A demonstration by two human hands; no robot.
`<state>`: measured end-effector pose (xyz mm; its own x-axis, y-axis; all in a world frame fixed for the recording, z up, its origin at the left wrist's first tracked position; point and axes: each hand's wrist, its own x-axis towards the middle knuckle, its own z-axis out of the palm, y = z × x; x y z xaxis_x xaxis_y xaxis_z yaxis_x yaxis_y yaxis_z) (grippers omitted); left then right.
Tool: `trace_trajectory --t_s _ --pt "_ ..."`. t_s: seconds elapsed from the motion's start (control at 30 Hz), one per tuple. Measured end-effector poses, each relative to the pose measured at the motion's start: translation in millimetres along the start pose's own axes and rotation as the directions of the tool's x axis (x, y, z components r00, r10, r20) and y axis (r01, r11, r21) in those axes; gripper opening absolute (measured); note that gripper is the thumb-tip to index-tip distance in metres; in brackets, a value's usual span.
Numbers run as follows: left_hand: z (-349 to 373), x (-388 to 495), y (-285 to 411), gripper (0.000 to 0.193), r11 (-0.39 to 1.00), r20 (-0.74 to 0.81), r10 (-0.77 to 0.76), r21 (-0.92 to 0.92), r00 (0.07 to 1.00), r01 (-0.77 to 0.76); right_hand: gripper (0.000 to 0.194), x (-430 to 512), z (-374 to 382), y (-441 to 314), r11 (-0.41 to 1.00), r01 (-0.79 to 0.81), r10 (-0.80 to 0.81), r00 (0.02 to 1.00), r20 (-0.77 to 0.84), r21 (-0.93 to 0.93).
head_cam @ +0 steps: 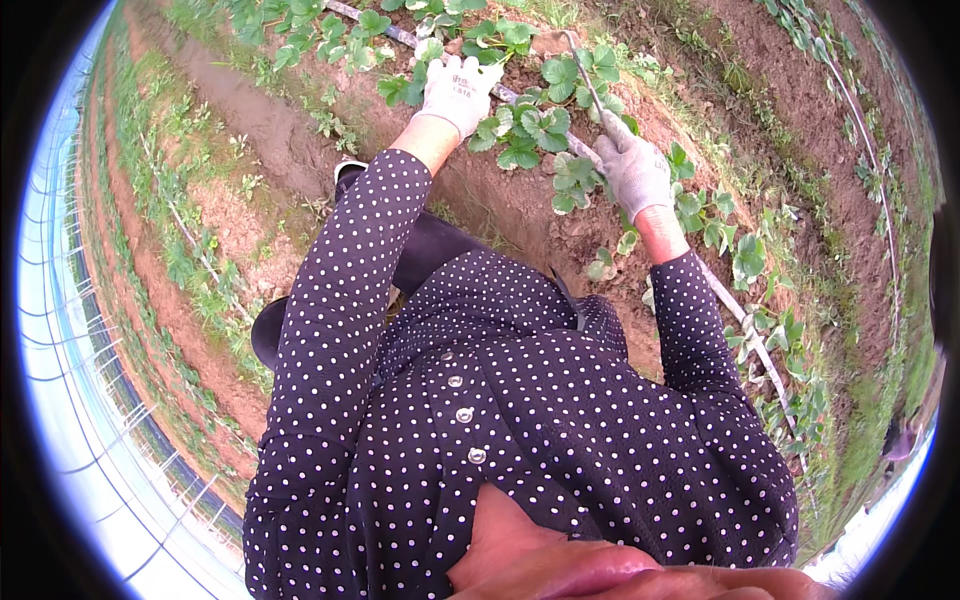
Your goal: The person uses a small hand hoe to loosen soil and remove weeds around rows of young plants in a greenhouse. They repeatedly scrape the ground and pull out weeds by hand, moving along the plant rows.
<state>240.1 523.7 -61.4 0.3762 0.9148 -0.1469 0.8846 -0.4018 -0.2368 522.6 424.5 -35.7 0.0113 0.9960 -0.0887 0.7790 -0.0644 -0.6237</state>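
My left hand (459,91), in a whitish knit work glove, is at a strawberry plant (491,41) beside the drip-irrigation hose (581,148). Its fingertips are partly hidden among leaves, so what they grip is unclear. My right hand (636,171), gloved too, is closed on the handle of a small hand tool with a thin metal shank (585,75). The shank points up and left, its bent end low at the soil. Between my hands, leafy strawberry plants (536,133) grow along the hose.
The raised soil bed (480,187) runs diagonally, with more strawberry plants (750,255) to the right. Weedy furrows (247,97) and other planted rows lie on both sides, with another hose (862,127) at the right. Greenhouse framing (97,420) curves along the left rim.
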Motion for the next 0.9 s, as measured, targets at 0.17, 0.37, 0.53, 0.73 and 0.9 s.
trace_trajectory --t_s 0.17,0.37,0.53,0.73,0.9 --pt "-7.0 1.4 -4.6 0.057 1.000 0.053 -0.006 -0.024 0.999 0.007 0.046 -3.7 0.5 -2.1 0.974 0.067 -0.001 0.958 0.288 -0.217" --pt "-27.6 10.9 10.6 0.045 0.996 -0.229 0.074 -0.025 0.971 -0.082 0.046 10.6 -18.8 20.7 0.993 -0.047 0.044 0.999 0.025 0.111" --pt "-45.5 60.3 58.4 0.062 0.915 -0.062 0.022 -0.400 0.998 -0.045 0.046 19.5 -29.1 34.2 0.856 -0.072 0.112 0.993 -0.048 0.513" --pt "-46.3 73.3 112.2 0.072 0.877 0.159 0.274 -0.447 0.948 -0.178 0.047 12.1 -30.2 56.1 0.751 -0.103 0.148 0.989 -0.014 0.652" --pt "-20.3 24.4 110.6 0.066 0.898 -0.157 0.303 -0.284 0.940 -0.337 0.048 42.5 -24.5 58.0 0.945 -0.101 0.109 0.994 -0.007 0.312"
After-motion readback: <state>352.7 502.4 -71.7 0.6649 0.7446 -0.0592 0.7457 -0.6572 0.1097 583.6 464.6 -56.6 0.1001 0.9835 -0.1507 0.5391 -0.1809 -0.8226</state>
